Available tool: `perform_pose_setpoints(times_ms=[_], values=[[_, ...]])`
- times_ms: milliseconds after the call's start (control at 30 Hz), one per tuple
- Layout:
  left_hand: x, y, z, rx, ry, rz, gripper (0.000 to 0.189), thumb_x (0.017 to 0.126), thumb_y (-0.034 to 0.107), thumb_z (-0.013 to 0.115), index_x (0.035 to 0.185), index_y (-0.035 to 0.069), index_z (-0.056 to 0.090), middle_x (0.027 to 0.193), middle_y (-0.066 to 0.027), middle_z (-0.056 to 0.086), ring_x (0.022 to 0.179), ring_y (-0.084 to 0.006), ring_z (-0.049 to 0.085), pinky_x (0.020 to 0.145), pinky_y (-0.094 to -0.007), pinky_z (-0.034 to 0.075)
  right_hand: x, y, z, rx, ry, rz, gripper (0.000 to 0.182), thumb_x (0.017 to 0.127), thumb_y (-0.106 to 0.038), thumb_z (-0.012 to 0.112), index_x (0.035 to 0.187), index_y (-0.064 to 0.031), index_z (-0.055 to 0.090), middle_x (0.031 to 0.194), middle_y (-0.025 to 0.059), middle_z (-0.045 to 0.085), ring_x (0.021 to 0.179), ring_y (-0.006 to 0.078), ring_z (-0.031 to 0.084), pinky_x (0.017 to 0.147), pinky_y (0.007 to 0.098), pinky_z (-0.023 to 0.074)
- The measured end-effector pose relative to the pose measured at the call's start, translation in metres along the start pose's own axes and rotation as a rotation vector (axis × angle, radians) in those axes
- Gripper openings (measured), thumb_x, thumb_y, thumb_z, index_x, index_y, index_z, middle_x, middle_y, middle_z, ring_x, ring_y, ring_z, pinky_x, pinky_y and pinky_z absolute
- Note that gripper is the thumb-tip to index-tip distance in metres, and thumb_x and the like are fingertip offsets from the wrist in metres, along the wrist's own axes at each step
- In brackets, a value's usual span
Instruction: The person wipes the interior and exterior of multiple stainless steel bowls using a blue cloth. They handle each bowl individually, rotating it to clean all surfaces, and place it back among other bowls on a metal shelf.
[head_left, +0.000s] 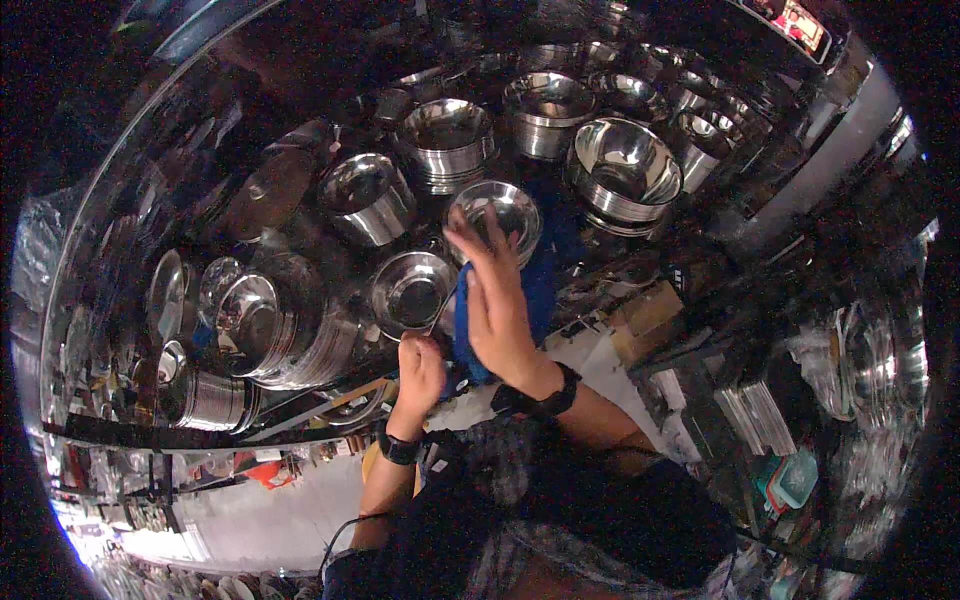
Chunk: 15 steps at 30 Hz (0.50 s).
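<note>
My left hand (421, 371) is closed on a thin-rimmed metal piece (444, 311), seen nearly edge-on; its full shape cannot be told. Just beyond lies a shallow steel bowl (412, 292). My right hand (495, 307) is raised, slightly blurred, with its fingers apart. It is over a blue cloth (469, 360) and partly covers another round steel bowl (517, 195). Whether its fingertips touch that bowl cannot be told. Both wrists wear dark bands.
Stacked steel bowls (626, 169) and pots (369, 199) stand beyond my hands. More stacked steelware (259, 326) is at the left. A cardboard box (646, 319) lies to the right, with teal plastic containers (795, 476) lower right. A lit screen (802, 30) shows at the upper right.
</note>
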<state>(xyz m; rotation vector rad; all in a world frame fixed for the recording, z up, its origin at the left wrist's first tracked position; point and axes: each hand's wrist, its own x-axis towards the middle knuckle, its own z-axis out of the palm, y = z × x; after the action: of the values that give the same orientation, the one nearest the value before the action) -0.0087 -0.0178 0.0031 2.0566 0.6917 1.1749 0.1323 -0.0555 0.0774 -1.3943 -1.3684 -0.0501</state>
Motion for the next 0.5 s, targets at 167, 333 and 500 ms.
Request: perform_pose_setpoints(times_ms=[167, 333, 500], values=[[0.004, 0.007, -0.007, -0.052, 0.054, -0.074, 0.037, 0.097, 0.024, 0.035, 0.07, 0.001, 0.043, 0.061, -0.006, 0.042, 0.057, -0.0151, 0.04, 0.052, -0.0315, 0.034, 0.002, 0.029, -0.003, 0.378, -0.067, 0.083, 0.035, 0.093, 0.0, 0.034, 0.125, -0.0049, 0.045, 0.132, 0.0131, 0.046, 0.126, 0.0289, 0.04, 0.107, 0.038, 0.0253], [0.009, 0.002, 0.003, -0.689, 0.234, -0.474, 0.044, 0.097, 0.04, 0.032, 0.119, 0.002, 0.04, 0.109, -0.0138, 0.049, 0.098, -0.025, 0.046, 0.082, -0.0421, 0.037, -0.002, 0.032, -0.003, 0.471, -0.025, 0.106, 0.034, 0.096, -0.003, 0.027, 0.124, -0.0029, 0.046, 0.127, 0.0135, 0.052, 0.122, 0.0262, 0.046, 0.104, 0.0334, 0.0312], [0.037, 0.051, -0.006, -1.142, 0.373, -0.676, 0.06, 0.092, 0.052, 0.036, 0.136, 0.011, 0.034, 0.135, -0.0084, 0.039, 0.123, -0.027, 0.039, 0.104, -0.044, 0.029, -0.019, 0.043, 0.007, 0.471, 0.057, 0.186, 0.037, 0.099, -0.013, 0.023, 0.128, 0.0013, 0.042, 0.132, 0.0137, 0.046, 0.122, 0.0215, 0.042, 0.105, 0.0318, 0.0291]])
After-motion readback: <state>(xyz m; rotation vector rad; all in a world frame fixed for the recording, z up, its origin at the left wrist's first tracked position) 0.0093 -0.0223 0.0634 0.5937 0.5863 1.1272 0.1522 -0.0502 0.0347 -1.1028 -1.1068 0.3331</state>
